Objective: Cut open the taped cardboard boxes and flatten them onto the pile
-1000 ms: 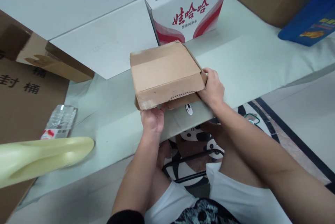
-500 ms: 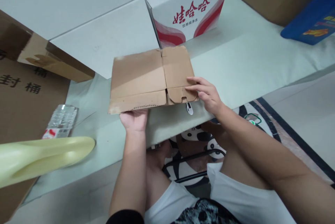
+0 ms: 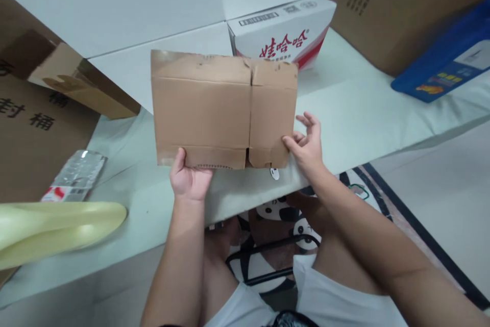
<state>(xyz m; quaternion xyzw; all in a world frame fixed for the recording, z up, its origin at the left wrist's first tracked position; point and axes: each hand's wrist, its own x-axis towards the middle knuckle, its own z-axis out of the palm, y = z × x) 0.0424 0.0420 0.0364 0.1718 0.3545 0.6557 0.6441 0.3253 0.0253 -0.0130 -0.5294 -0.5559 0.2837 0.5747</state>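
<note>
A flattened brown cardboard box (image 3: 206,112) is held up in front of me above the cloth-covered table, its creased face turned towards me. My left hand (image 3: 189,179) grips its lower left edge, thumb on the near face and the other fingers hidden behind. At the lower right edge, my right hand (image 3: 308,148) has its thumb against the cardboard, with a bent finger close behind; its outer fingers are curled and clear of the box. Just below the box's lower edge, a small white object with a dark mark (image 3: 274,173) partly shows on the table.
A white carton with red lettering (image 3: 283,36) stands behind, beside large white panels (image 3: 153,5). To the right are a blue container (image 3: 444,61) and a brown carton (image 3: 367,21). On the left lie a clear plastic bottle (image 3: 78,176) and a pale yellow curved object (image 3: 65,230).
The cardboard box has tilted up to face me more squarely. My left thumb has come onto its near face, and my right fingers have shifted from its surface to its right edge.
</note>
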